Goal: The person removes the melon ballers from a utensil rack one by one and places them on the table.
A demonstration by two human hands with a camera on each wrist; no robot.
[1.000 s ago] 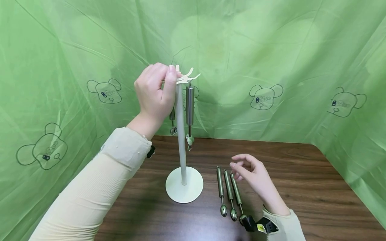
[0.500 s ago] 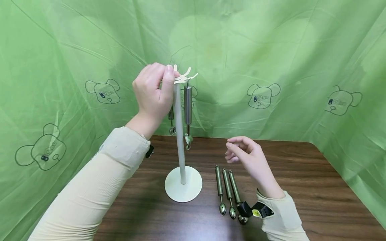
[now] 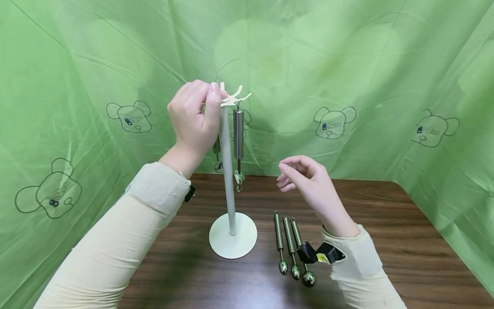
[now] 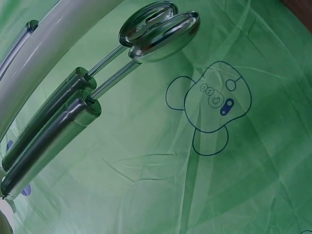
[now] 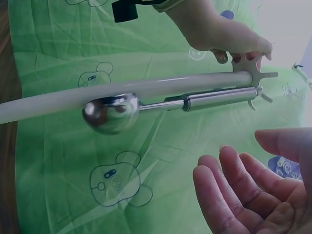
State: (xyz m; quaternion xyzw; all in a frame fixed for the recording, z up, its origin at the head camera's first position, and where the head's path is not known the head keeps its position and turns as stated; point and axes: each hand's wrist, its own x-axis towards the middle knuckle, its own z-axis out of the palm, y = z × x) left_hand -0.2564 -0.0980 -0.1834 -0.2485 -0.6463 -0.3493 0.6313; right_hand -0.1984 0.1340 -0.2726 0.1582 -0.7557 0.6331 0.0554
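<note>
My left hand (image 3: 197,109) grips the hooked top of a white utensil stand (image 3: 229,171), thumb uppermost. A steel scoop (image 3: 238,135) hangs from a hook on the stand's right side, its rounded bowl pointing down. In the left wrist view, two more steel scoops (image 4: 51,141) hang side by side beyond the pole. My right hand (image 3: 308,182) is raised over the table, right of the stand, fingers loosely bent with nothing in them. In the right wrist view its fingers (image 5: 214,195) are spread apart from the thumb, below the hanging scoop.
Three steel scoops (image 3: 278,231) lie side by side on the brown wooden table (image 3: 173,266), right of the stand's round base (image 3: 233,251). The right wrist camera (image 3: 306,252) overlaps one of them. Green cloth (image 3: 285,64) encloses the back and sides.
My right hand has risen from beside the scoops on the table and moved slightly left, towards the stand, staying unfilled. My left hand keeps its grip on the stand's top.
</note>
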